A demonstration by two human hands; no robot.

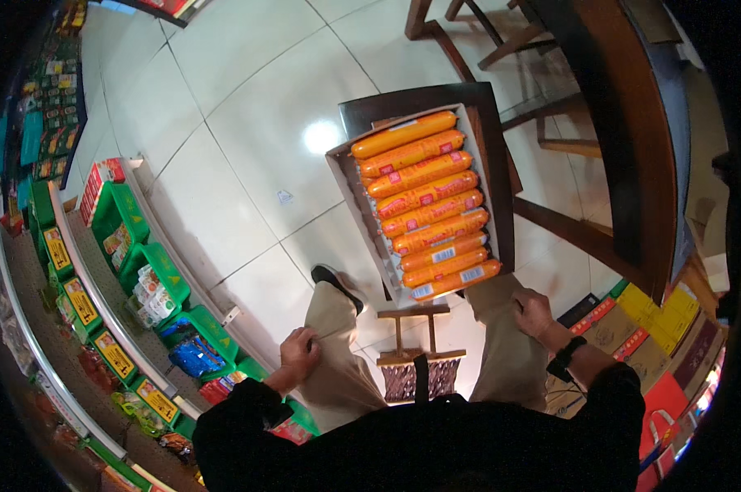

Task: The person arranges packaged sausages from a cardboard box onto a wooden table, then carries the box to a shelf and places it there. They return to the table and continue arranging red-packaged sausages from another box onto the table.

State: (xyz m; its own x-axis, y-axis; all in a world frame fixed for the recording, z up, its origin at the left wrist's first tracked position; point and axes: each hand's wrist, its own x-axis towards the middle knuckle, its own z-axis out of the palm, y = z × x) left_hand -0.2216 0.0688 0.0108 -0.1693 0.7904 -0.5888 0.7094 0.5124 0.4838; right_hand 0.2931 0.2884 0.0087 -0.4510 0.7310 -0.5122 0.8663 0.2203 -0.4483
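Note:
My left hand [298, 355] rests on the left trouser leg [336, 375], near the knee, its fingers curled. On the other knee lies my right hand [532, 312], also curled, against the right trouser leg [509, 350]; a dark watch is on that wrist. Nothing shows in either hand, though the undersides of the fingers are hidden. Between and beyond my knees, an open cardboard box [355, 203] sits on a dark wooden stool [502, 203]. Several orange-wrapped sausages [429, 197] lie side by side in the box, apart from both hands.
Shelving with green bins [155, 277] of packaged goods runs along the left. At the right stand a dark wooden table [641, 154] and stacked cardboard cartons [641, 357]. A wooden seat with a woven part [401, 378] is beneath me, above the tiled floor [254, 154].

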